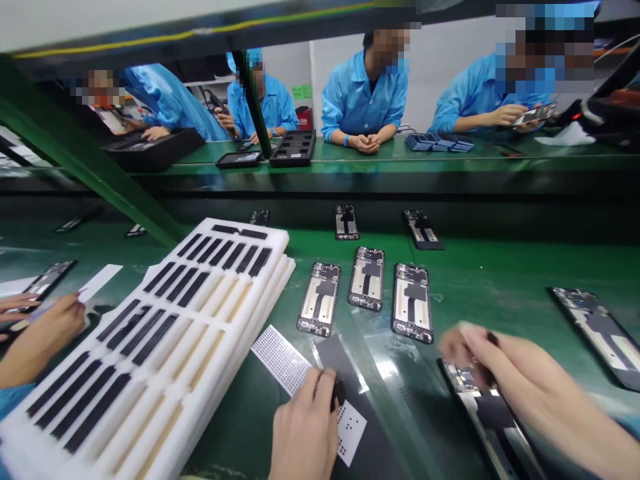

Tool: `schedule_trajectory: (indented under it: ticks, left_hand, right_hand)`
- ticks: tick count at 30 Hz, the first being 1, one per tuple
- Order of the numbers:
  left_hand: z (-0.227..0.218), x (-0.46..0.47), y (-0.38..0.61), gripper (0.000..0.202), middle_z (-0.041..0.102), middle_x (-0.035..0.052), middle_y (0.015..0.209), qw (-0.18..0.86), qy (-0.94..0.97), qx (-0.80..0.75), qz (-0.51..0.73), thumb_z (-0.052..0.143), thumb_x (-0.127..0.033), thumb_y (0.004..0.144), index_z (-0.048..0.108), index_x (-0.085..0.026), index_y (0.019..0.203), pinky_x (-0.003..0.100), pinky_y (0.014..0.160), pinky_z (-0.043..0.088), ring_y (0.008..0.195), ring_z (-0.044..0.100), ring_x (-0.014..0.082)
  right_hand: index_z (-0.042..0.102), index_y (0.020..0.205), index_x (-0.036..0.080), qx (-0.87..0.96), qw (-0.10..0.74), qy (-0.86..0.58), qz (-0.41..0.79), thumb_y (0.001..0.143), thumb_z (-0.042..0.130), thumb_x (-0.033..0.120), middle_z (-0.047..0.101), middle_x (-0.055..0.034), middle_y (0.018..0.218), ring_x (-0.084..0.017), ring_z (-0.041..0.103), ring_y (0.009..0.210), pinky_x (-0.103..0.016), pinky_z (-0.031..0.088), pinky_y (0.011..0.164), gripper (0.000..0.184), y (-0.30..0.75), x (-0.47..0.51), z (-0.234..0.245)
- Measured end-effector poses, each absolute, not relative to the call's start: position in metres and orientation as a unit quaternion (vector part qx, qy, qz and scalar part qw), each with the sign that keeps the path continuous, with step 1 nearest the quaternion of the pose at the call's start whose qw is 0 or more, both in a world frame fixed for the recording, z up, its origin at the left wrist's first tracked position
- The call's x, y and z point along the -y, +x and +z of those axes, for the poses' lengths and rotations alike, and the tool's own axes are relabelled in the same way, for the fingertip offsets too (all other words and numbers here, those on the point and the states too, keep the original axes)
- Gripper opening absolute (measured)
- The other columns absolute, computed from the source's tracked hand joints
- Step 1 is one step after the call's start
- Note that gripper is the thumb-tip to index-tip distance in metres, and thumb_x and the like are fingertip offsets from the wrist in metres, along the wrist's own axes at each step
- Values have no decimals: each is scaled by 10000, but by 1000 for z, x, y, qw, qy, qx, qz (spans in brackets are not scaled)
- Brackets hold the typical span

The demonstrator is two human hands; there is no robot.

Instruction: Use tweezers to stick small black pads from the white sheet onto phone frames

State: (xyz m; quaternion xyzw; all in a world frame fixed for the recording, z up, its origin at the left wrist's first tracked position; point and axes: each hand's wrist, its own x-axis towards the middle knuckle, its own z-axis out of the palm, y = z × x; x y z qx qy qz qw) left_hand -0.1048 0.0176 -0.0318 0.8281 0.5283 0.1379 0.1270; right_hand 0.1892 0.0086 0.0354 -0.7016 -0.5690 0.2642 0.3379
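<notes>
My left hand [306, 423] is closed on a white sticker sheet [283, 357] with rows of small black dots; the sheet shows on both sides of the fingers. A small dark piece shows at its fingertips, too unclear to name. Under the sheet lies a dark grey strip [340, 353]. Smeared by motion, my right hand [493, 353] bends over the top end of an opened phone [500, 420]. Its fingers are drawn together, and what they hold cannot be made out. The phone lies with its circuit board and black battery-area film showing.
White foam trays [225, 273] holding black strips are stacked at left. Several opened phones [320, 300] lie ahead, another phone [600, 333] at right. A co-worker's hand [45, 340] works at far left. People in blue sit behind the raised bench [350, 163]; a green post [90, 150] slants at left.
</notes>
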Motion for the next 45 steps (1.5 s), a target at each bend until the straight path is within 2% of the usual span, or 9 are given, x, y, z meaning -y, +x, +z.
schedule_trajectory:
  ticks: [2,6,16,21,23,25,28,37,45]
  left_hand:
    - [-36,-23,-106,537,608,97,1410,73,827,-551,83,432,1,850,613,-232,1299,245,609,561,919,728,199]
    - [-41,-28,-106,663,512,71,1525,-8,831,-556,1,495,53,796,589,-244,1381,251,614,600,986,690,207]
    - [-41,-30,-107,698,545,65,1494,-5,848,-529,11,511,71,760,578,-188,1405,299,562,611,906,690,234]
    - [-32,-29,-113,419,684,91,1316,259,743,-577,220,506,-53,892,657,-224,1243,320,769,608,989,711,243]
    - [-20,-25,-112,235,748,79,1097,420,614,-580,332,503,-290,1000,611,-232,1201,243,641,585,735,714,162]
    - [-6,-21,-105,404,738,63,908,592,447,-527,414,395,-545,1025,559,-215,1190,158,394,431,442,551,73]
    - [9,-17,-91,537,707,60,784,760,237,-368,481,351,-650,998,583,-181,1118,114,335,328,375,457,40]
    - [12,-12,-74,367,687,38,786,775,185,-298,526,435,-475,1032,654,-185,1077,152,385,462,475,545,78]
    - [14,-5,-77,285,683,43,802,755,205,-327,530,577,-432,979,659,-183,1090,153,393,428,496,536,84]
  right_hand:
    - [686,659,202,551,396,-643,356,981,364,674,710,-66,682,-185,682,662,-276,562,650,656,159,-53,43]
    - [701,754,151,517,388,-564,514,879,386,820,697,-76,574,-165,648,494,-269,527,492,750,109,-104,9]
    - [706,871,170,594,349,-519,505,951,558,585,755,-80,833,-205,754,763,-317,609,748,448,82,-104,-26]
    - [768,832,179,578,386,-520,497,965,539,584,778,-115,943,-221,774,778,-305,645,732,484,85,-93,1]
    - [804,841,218,563,445,-529,452,978,552,539,788,-99,991,-212,780,788,-270,650,728,431,90,-75,21]
    - [827,906,280,567,479,-543,394,983,574,478,800,-66,998,-201,786,785,-229,649,709,330,93,-53,38]
    - [828,979,334,601,451,-567,337,985,569,451,815,-42,944,-219,793,811,-230,655,719,284,92,-29,48]
    - [831,805,294,622,461,-575,266,969,582,475,816,-54,888,-212,791,745,-207,647,644,349,83,-26,46]
    - [783,1086,345,666,422,-555,265,988,573,315,806,-8,1044,-208,789,893,-199,641,731,234,87,-11,38]
